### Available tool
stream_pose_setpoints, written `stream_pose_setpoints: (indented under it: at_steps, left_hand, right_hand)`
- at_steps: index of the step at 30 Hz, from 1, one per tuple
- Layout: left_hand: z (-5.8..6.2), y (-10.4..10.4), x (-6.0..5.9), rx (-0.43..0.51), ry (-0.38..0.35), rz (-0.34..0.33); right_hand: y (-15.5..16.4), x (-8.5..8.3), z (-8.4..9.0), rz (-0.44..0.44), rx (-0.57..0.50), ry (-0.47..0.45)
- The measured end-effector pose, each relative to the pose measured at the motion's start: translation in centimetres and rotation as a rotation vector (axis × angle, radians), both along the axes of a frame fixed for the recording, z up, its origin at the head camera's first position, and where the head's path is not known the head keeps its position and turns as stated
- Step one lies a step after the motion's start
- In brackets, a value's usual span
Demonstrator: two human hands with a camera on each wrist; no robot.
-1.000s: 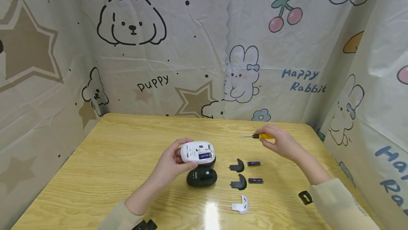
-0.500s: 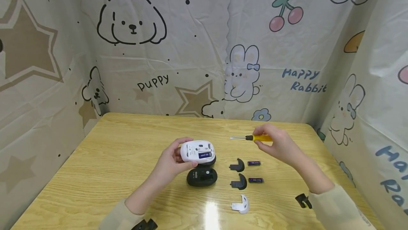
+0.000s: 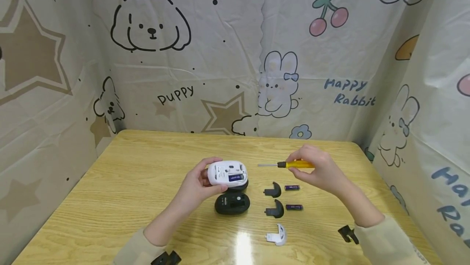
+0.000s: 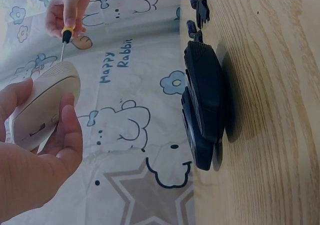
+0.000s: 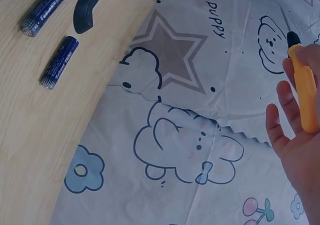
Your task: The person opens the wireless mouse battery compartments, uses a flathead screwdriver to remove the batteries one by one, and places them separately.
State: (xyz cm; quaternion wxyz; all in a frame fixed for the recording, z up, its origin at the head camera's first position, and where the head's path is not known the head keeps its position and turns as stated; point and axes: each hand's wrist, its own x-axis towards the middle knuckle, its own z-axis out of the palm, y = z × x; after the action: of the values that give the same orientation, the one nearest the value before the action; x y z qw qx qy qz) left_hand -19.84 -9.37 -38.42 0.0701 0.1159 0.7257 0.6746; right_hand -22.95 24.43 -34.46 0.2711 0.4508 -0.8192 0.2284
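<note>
A white computer mouse [image 3: 221, 174] is held up in my left hand [image 3: 196, 184], its underside showing with a purple battery [image 3: 235, 178] in the uncovered compartment. In the left wrist view, thumb and fingers grip the sides of the mouse [image 4: 49, 102]. My right hand [image 3: 315, 168] pinches a yellow-handled screwdriver [image 3: 299, 164], whose metal shaft points left toward the mouse. From the head view, a gap shows between the tip and the mouse. In the right wrist view the yellow handle [image 5: 304, 92] lies between thumb and fingers.
Below the white mouse a black mouse [image 3: 232, 203] lies upside down; another is partly hidden behind the white one. To the right lie two black battery covers [image 3: 273, 190], a white cover [image 3: 277, 235] and two purple batteries [image 3: 292, 188]. A patterned cloth [image 3: 220, 52] stands behind the table.
My right hand has brought the screwdriver left and slightly down, nearer to the white mouse, and more of its handle shows. The left hand and mouse have hardly moved.
</note>
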Motion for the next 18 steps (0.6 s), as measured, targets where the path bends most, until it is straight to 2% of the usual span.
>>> stream_pose_setpoints:
  at_steps: [8, 18]
  left_hand:
    - [0.1, 0.1, -0.1, 0.003, 0.004, -0.010]
    - [0.0, 0.2, -0.1, -0.003, 0.009, -0.012]
  right_hand:
    - [-0.9, 0.0, -0.1, 0.154, -0.079, 0.087]
    - [-1.8, 0.3, -0.4, 0.218, -0.104, 0.085]
